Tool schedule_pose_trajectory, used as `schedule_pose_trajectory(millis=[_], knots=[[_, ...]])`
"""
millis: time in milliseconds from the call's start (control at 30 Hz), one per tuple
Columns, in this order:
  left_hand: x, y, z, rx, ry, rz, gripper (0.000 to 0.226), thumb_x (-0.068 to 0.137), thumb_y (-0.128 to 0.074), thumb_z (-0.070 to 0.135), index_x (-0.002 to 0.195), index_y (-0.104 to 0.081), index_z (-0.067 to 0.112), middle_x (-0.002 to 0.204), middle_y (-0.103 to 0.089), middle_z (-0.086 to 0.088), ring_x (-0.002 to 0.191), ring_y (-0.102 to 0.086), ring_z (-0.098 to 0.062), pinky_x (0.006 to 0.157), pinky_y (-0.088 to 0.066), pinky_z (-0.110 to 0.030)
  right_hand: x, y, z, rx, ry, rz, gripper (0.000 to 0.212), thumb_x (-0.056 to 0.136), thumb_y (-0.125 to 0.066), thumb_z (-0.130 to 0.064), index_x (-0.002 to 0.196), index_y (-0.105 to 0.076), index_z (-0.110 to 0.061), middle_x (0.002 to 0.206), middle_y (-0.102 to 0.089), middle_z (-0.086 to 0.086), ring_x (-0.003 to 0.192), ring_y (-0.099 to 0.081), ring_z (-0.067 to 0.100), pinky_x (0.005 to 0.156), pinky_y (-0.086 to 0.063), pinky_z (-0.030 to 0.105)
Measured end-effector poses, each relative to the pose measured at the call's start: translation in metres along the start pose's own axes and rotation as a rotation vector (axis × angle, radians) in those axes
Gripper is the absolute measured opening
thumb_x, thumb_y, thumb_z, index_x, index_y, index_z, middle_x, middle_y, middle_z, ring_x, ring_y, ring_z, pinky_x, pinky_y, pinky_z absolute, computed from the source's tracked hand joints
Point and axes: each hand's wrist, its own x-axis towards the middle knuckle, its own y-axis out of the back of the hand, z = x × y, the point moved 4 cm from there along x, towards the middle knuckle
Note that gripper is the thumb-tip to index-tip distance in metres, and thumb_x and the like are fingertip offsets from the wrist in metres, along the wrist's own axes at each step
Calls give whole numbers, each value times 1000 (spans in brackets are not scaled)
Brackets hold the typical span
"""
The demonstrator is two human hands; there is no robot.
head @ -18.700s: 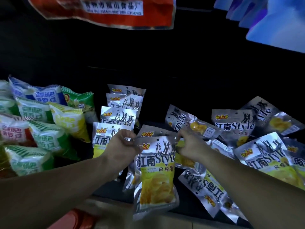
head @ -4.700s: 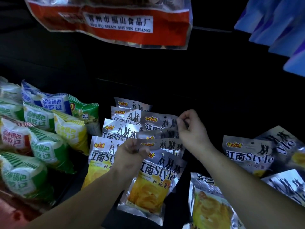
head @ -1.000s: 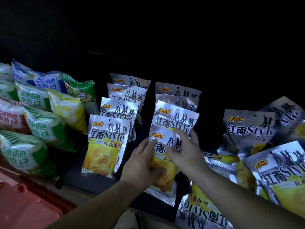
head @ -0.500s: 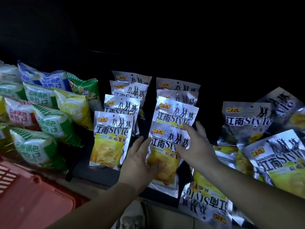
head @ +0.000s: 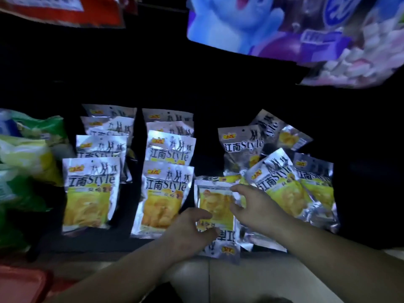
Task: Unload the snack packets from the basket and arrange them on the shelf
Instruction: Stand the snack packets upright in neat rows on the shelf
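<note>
landmark: we reference everything to the upside-down packet [head: 216,206], silver with a yellow window, logo end towards us
red basket [head: 21,285]: far left of it and nearer us, only a corner in frame
green and yellow bags [head: 26,158]: far left of it, heaped, blurred; we can't read the print
first column [head: 90,193]: well left of it, four silver "Style" packets overlapping front to back, upright
second column [head: 164,195]: just left of it, four more in the same layout; the front one's right edge nearly meets it
left hand [head: 188,232]: at its lower left edge, fingers curled, forefinger and thumb pinching that edge
upside-down packet: lies flat on the dark shelf [head: 87,243], logo end hanging over the front lip above a pale floor
right hand [head: 260,211]: at its right edge, fingers spread and slightly bent, forefinger tip on the far right corner, thumb lower on the same edge; we see no closed grip
loose pile [head: 275,178]: right of it and behind, same packets lying at mixed angles, overlapping
cartoon bags [head: 262,25]: high above it and to the right, blue and purple, blurred
</note>
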Motion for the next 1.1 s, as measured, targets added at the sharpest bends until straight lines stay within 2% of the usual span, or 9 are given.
schedule_pose_trajectory(millis=[67,133,200,267,400,467,700,933,1100], knots=[[9,-13,0,138,-29,16,54,90,-71,47,142,-55,37,159,-36,3,148,-35,-17,112,-44,-38,-7,-1,19,-210,132,48,55,102,-50,-47,154,-36,-35,167,-20,-3,155,-14,22,120,-28,44],[18,-28,-1,250,44,-35,66,91,-67,50,150,-39,49,171,-9,1,155,-22,-21,116,-40,-43,-9,-3,38,-423,229,42,60,99,-41,-59,156,-28,-44,170,8,-4,156,14,24,125,-9,53],[25,-41,1,291,146,-115,75,92,-64,51,155,-23,54,171,9,1,153,-27,-24,116,-37,-44,-8,-6,61,-552,154,-11,73,92,-44,-69,155,-13,-51,163,35,-4,148,36,31,119,9,66],[30,-53,6,290,199,-145,75,95,-62,48,156,-19,54,170,13,1,151,-33,-21,110,-38,-42,-6,-12,82,-570,14,-75,91,84,-54,-75,154,0,-54,155,47,-5,141,46,35,112,11,75],[44,-77,10,228,124,-114,75,92,-62,41,153,-22,56,171,5,3,147,-40,-21,101,-49,-32,4,-16,114,-522,-71,-104,97,81,-55,-78,152,7,-58,154,48,-8,140,46,35,110,-4,81],[51,-85,13,210,101,-119,78,91,-64,40,155,-20,54,171,3,1,152,-29,-23,106,-42,-27,10,-14,127,-480,-54,-89,96,82,-56,-77,151,8,-61,153,49,-11,141,46,33,111,-9,80],[74,-102,32,228,98,-177,92,88,-70,41,154,-8,61,171,13,2,154,-25,-18,105,-35,-18,21,-4,163,-494,-69,-25,95,87,-63,-66,148,9,-63,153,49,-12,141,46,30,115,-6,76],[91,-131,53,243,71,-197,99,87,-70,56,155,3,58,170,14,-1,158,-1,-27,123,-27,-34,20,16,191,-507,-95,28,90,90,-62,-60,151,4,-61,155,47,-13,143,44,29,117,-9,74],[87,-123,52,193,54,-170,73,97,-61,38,157,-21,49,170,6,3,155,-22,-19,107,-37,-20,11,11,177,-456,-100,35,91,89,-67,-47,152,-2,-60,156,46,-11,142,46,31,115,0,76]])
